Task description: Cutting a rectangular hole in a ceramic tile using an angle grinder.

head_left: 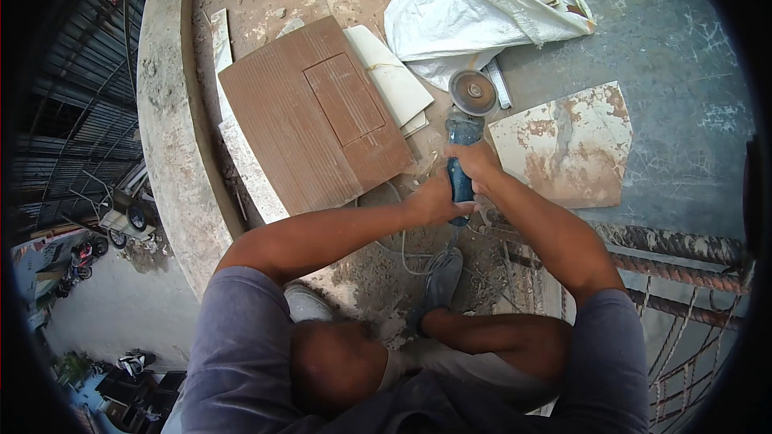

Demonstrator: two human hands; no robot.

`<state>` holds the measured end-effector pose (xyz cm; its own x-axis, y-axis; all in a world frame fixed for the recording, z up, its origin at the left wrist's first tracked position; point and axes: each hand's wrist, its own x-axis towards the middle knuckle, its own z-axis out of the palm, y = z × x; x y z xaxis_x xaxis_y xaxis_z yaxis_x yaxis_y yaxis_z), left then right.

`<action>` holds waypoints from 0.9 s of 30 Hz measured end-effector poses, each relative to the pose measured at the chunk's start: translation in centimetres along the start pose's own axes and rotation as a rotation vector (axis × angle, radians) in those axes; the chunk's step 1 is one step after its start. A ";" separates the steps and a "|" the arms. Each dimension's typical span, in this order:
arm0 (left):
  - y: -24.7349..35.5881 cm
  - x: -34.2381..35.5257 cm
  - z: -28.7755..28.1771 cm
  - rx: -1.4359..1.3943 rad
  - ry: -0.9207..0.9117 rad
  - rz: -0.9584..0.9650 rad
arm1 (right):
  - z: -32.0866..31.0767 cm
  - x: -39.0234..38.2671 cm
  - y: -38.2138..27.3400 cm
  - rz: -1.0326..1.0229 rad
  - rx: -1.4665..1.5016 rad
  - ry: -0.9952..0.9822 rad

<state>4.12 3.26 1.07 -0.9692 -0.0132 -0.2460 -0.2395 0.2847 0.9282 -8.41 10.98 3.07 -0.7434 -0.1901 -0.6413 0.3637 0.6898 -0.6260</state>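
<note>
Both my hands are wrapped round a blue angle grinder (461, 181), with its round disc (473, 92) pointing away from me. My left hand (435, 200) grips the rear of the body, while my right hand (476, 162) closes round it farther forward, near the head. To the left lies a brown ribbed tile (281, 104) with a rectangle outlined on its face. Pale tile pieces (390, 76) stick out from under its far right side. A pale tile with worn brown patches (563, 145) rests flat to the right of the grinder.
A white woven sack (458, 12) holding tile pieces stands beyond the disc. Along the left runs a low concrete parapet (165, 112), with a drop to the ground below. A loose cord (406, 253) winds by my shoes. Ropes and rusty bars (675, 273) lie at the right.
</note>
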 end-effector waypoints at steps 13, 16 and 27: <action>-7.8 -7.6 -5.5 1.052 0.207 -0.187 | -0.1 8.9 11.4 -0.012 0.148 0.066; -9.8 -6.8 -4.6 1.089 0.322 -0.231 | 0.4 9.4 11.9 -0.127 0.013 0.205; -10.2 -7.3 -4.0 1.133 0.385 -0.144 | 0.3 9.1 12.2 -0.215 -0.317 0.351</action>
<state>13.46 -3.43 -5.51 -0.9376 -0.3442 -0.0491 -0.3472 0.9344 0.0799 -10.56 17.42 -10.51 -0.9459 -0.1420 -0.2917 0.0352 0.8489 -0.5274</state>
